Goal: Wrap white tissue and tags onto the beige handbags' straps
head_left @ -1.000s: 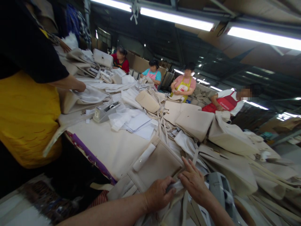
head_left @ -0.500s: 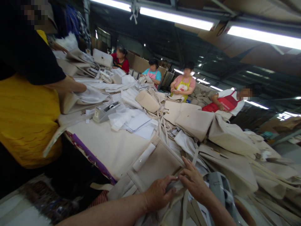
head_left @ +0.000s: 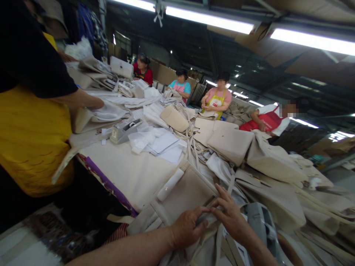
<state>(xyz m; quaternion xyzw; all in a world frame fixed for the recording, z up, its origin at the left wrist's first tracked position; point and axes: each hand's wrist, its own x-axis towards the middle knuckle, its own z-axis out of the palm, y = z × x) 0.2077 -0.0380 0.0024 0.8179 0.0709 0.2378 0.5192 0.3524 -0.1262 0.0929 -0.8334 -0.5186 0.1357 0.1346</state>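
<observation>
A beige bag [head_left: 185, 190] lies tilted at the table's near edge, a white wrapped roll [head_left: 170, 184] across its upper part. My left hand [head_left: 190, 226] is closed at the bag's right side, thumb and forefinger gripping its edge. My right hand [head_left: 229, 210] meets it there, fingertips pinched against the bag beside the left forefinger while its upper fingers stretch out. Whatever small part lies between the fingertips is hidden. Beige straps hang below both hands.
A grey tape dispenser [head_left: 255, 221] stands right of my right hand; another dispenser [head_left: 124, 131] sits farther back. White paper sheets [head_left: 163, 144] lie mid-table. Beige bags [head_left: 230, 142] are piled rightward. A co-worker in a yellow apron [head_left: 33, 140] stands left; several others work behind.
My hands keep almost the same place on the bag. A small shiny spot at the left fingertips no longer shows, and the fingertips sit slightly closer together.
</observation>
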